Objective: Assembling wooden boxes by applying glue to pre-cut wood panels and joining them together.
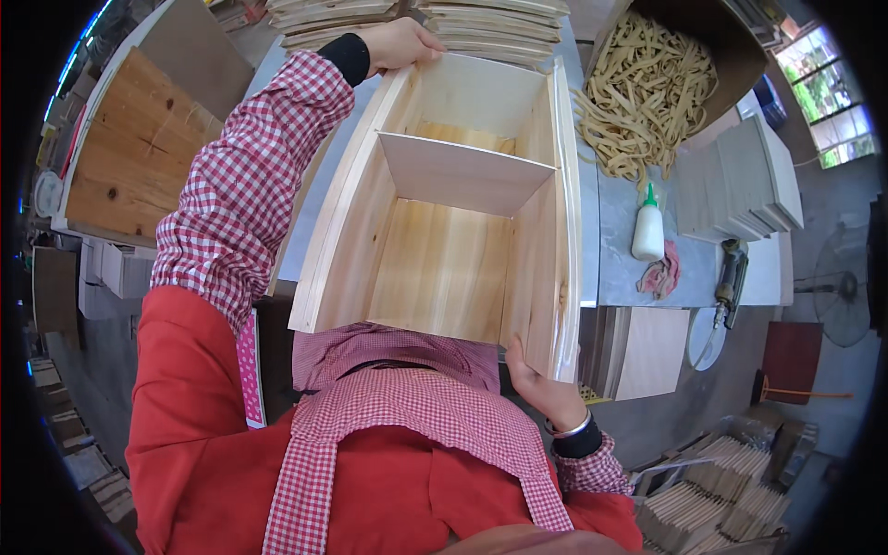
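Observation:
A long pale wooden box (344,217) lies tilted in front of me, partly over the table edge. A thin whitish divider (465,173) crosses it, leaving a smaller far section and a larger near one. No panel shows across its near end. My left hand (401,44) is closed over the far left corner, fingers on the end panel's top edge. At the near right corner, my right hand (548,387) grips the side board from below, its thumb against the inner side; part of its fingers is hidden behind the board.
Right of the box, a white glue bottle (648,233) with a green tip, a pink cloth (660,270) and a handheld tool (731,277) lie on the table (622,277). Beyond them are a carton of tan strips (652,88) and stacked pale panels (731,180). Wooden slats (490,26) are piled behind.

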Action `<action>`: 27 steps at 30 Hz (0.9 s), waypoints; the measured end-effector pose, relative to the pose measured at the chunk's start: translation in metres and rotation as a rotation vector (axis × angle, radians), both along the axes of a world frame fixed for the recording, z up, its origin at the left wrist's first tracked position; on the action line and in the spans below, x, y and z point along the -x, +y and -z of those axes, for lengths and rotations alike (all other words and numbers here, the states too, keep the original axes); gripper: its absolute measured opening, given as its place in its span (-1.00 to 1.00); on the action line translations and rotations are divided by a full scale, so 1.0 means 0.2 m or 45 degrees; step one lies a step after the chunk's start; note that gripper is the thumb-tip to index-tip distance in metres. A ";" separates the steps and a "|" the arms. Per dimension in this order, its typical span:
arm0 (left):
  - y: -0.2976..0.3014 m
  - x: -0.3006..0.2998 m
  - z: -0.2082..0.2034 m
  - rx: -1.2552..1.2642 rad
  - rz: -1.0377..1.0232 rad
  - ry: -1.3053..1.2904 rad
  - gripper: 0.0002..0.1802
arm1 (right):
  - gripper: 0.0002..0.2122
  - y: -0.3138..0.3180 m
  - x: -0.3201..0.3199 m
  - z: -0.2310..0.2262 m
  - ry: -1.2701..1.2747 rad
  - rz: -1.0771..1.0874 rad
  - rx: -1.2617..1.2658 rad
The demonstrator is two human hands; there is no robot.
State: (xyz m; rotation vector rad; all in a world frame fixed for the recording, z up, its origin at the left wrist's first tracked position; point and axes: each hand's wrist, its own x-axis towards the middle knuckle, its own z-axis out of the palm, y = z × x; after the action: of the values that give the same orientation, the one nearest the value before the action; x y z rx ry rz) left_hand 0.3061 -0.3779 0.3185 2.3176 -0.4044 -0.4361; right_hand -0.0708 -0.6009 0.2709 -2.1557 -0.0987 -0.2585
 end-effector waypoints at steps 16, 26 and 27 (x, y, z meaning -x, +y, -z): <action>0.51 0.77 0.17 1.333 -0.796 -0.404 -0.74 | -0.56 -0.06 0.12 0.03 0.320 0.021 0.067; 1.24 1.71 0.77 1.739 -2.113 0.560 -0.36 | -0.52 -0.38 0.16 0.23 0.046 0.345 -0.274; 1.26 1.68 0.78 1.888 -2.044 0.587 -0.36 | -0.53 -0.38 0.15 0.22 0.035 0.356 -0.249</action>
State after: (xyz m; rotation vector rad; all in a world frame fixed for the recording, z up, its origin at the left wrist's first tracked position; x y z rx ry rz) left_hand -0.0296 -0.1256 0.1623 0.5233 1.0158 0.1872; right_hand -0.1014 -0.6760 0.2265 -1.9735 0.2367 -0.3830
